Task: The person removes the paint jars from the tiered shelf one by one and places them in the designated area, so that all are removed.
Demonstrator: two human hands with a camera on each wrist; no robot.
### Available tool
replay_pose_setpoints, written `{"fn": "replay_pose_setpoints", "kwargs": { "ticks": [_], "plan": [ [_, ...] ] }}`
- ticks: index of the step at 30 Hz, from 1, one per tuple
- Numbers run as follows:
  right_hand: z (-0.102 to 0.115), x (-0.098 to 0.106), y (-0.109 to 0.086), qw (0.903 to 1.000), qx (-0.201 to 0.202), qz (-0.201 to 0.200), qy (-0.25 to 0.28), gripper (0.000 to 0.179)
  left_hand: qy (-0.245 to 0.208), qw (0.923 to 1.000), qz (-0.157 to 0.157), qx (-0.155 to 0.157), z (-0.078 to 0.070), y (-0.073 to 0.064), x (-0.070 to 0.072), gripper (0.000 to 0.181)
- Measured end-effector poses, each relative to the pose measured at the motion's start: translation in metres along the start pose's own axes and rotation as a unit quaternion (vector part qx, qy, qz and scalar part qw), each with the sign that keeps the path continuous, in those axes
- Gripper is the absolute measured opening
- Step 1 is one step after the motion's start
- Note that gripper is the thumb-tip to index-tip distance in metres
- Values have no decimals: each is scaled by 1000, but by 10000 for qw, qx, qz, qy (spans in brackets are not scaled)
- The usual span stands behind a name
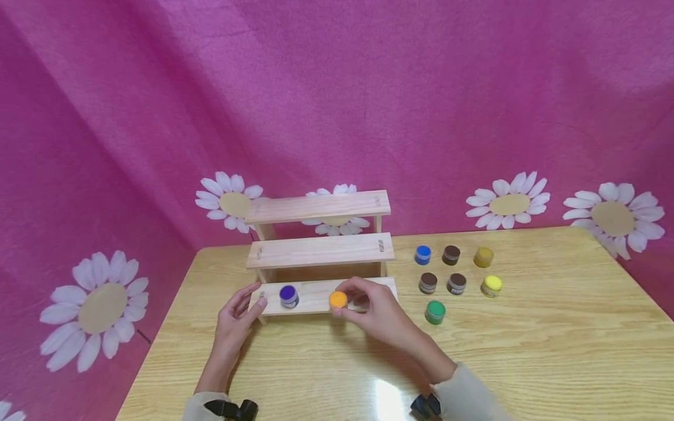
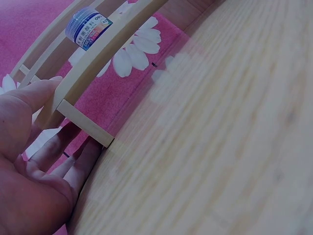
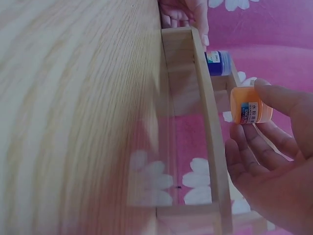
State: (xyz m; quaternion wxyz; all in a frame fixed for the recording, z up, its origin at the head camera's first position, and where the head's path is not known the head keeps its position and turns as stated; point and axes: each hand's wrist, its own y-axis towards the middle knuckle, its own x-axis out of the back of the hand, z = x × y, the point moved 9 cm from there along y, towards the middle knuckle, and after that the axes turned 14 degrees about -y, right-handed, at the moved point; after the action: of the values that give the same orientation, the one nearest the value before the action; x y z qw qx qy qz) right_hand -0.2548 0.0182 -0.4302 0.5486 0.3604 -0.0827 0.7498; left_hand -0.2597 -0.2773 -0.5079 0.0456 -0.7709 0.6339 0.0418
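Note:
My right hand (image 1: 380,309) pinches an orange paint jar (image 1: 338,300) between thumb and fingers. In the right wrist view, that orange jar (image 3: 250,105) is a little above the lowest board. A three-step wooden rack (image 1: 316,251) stands near the back of the table. On its lowest step a purple paint jar (image 1: 289,296) sits upright, left of the orange one. My left hand (image 1: 234,324) holds the left end of that step, the thumb on the board (image 2: 80,73) and the other fingers around the end by the leg.
Right of the rack stand several paint jars: a blue jar (image 1: 423,255), dark brown jars (image 1: 450,255), an ochre jar (image 1: 483,257), a yellow jar (image 1: 491,286) and a green jar (image 1: 435,312). A pink flowered cloth (image 1: 368,105) hangs behind the wooden table (image 1: 553,339).

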Motion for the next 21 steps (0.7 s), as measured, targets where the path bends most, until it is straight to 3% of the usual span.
{"fn": "replay_pose_setpoints", "kwargs": {
  "ticks": [21],
  "plan": [
    [-32, 65, -44, 9990, -1, -420, -128, 27, 164, 9999, 17, 42, 0, 0, 0, 51]
  ]
}}
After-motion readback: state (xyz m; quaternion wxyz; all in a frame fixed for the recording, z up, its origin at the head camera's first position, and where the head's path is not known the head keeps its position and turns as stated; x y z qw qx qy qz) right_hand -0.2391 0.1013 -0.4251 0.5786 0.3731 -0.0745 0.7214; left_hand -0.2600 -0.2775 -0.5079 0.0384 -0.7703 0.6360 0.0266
